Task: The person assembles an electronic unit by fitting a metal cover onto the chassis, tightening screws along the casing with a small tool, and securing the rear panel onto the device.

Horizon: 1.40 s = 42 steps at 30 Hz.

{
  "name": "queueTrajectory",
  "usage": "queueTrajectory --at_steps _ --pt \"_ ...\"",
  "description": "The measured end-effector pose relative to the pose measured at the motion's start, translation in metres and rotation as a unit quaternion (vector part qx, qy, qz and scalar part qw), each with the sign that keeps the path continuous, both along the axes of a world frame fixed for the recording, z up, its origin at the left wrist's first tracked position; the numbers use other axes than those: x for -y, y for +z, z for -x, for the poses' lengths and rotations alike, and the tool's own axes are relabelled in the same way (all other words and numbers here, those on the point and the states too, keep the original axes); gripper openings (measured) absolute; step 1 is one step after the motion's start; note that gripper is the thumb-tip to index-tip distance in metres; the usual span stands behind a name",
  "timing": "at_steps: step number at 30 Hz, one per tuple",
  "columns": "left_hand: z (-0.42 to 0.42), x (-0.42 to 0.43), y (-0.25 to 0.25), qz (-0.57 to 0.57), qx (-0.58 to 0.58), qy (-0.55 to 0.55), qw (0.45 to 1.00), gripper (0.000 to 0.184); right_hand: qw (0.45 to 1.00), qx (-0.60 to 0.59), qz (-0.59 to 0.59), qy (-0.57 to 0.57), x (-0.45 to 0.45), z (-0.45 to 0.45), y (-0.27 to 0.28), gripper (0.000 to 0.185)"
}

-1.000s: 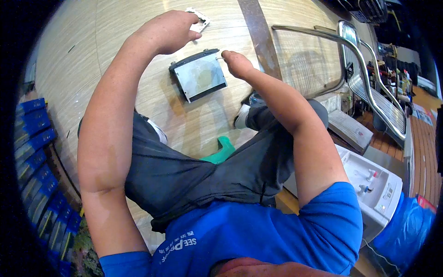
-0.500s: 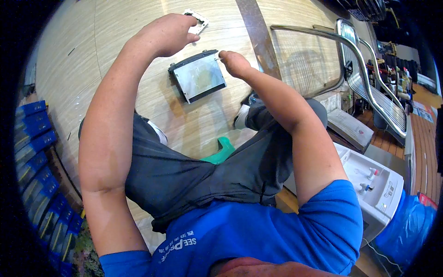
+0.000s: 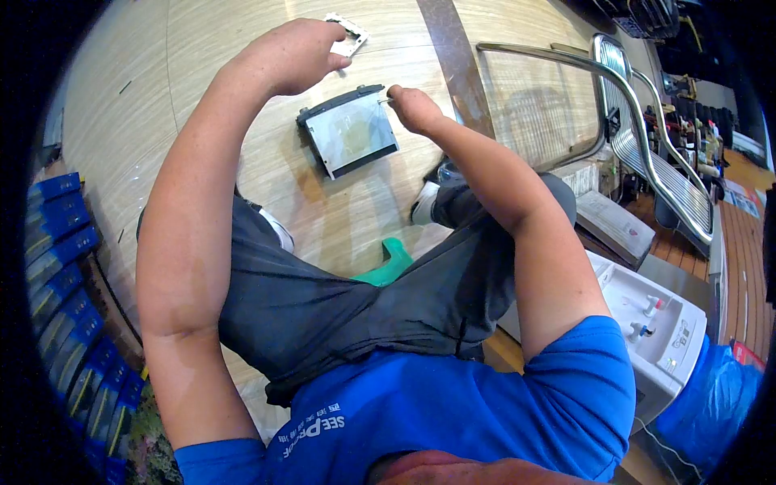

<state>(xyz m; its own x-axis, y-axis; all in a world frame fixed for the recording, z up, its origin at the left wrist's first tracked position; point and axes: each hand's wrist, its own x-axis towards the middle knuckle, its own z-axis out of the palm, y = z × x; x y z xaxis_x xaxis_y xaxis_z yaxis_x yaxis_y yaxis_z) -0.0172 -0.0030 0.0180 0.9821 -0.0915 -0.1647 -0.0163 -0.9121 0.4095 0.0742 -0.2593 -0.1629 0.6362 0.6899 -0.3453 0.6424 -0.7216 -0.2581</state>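
My left hand (image 3: 303,55) reaches forward with thumb and fingers closed on a small white rectangular frame-like part (image 3: 356,38), partly hidden by the fingers. Below it on the floor lies a metal-cased box (image 3: 354,133) with a black front edge, resembling a car stereo unit. At that box's right front corner, my right hand (image 3: 414,110) is closed round a thin, light rod-like tool (image 3: 383,101). Only a short length of the tool shows, its tip close to the box's upper right edge; I cannot tell whether they touch.
A green curved seat edge (image 3: 394,263) shows between my legs. To the right stand a metal-framed chair (image 3: 647,153), a carton (image 3: 610,222) and a white water dispenser (image 3: 659,319). Blue boxes (image 3: 69,267) are stacked at the left. A dark strip (image 3: 453,56) crosses the tiled floor.
My right hand and the thin tool have shifted very slightly at the box's corner. The left hand keeps hold of the white part, and the box stays in place.
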Motion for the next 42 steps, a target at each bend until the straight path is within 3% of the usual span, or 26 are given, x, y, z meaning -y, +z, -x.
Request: queueTrajectory --at_steps 4,14,21,24,29,35,38,39,42 --pt "0.001 -0.002 0.006 0.01 -0.032 -0.004 0.999 0.043 1.0 -0.009 -0.019 -0.018 -0.002 -0.002 -0.003 0.019" --pt "0.0 -0.001 0.005 0.005 -0.04 -0.003 0.999 0.042 0.998 0.007 0.022 -0.056 -0.004 -0.008 0.004 0.023" --pt "0.001 -0.001 0.003 0.005 -0.039 0.01 0.999 0.044 0.999 0.032 0.003 -0.018 0.0 -0.012 -0.01 0.025" --pt "0.0 -0.002 0.005 0.003 -0.048 0.0 0.999 0.044 0.997 0.041 -0.02 -0.066 -0.003 -0.009 -0.012 0.026" --pt "0.0 0.0 0.006 0.001 -0.05 -0.003 0.999 0.043 0.995 0.034 0.072 -0.052 -0.011 -0.006 0.014 0.027" --pt "-0.001 -0.002 0.001 0.009 -0.05 -0.009 0.999 0.041 0.997 0.025 0.076 -0.023 -0.002 -0.014 -0.009 0.022" --pt "-0.007 0.002 0.0 -0.004 -0.084 -0.01 0.996 0.033 0.999 0.038 -0.01 -0.032 0.009 -0.018 -0.03 0.034" --pt "-0.005 0.002 0.0 -0.007 -0.08 -0.005 0.997 0.033 0.994 0.066 -0.085 -0.021 0.01 -0.018 -0.038 0.024" --pt "-0.003 0.003 0.009 0.001 -0.13 -0.013 0.991 0.035 0.999 0.032 -0.012 -0.007 0.012 -0.017 -0.029 0.016"
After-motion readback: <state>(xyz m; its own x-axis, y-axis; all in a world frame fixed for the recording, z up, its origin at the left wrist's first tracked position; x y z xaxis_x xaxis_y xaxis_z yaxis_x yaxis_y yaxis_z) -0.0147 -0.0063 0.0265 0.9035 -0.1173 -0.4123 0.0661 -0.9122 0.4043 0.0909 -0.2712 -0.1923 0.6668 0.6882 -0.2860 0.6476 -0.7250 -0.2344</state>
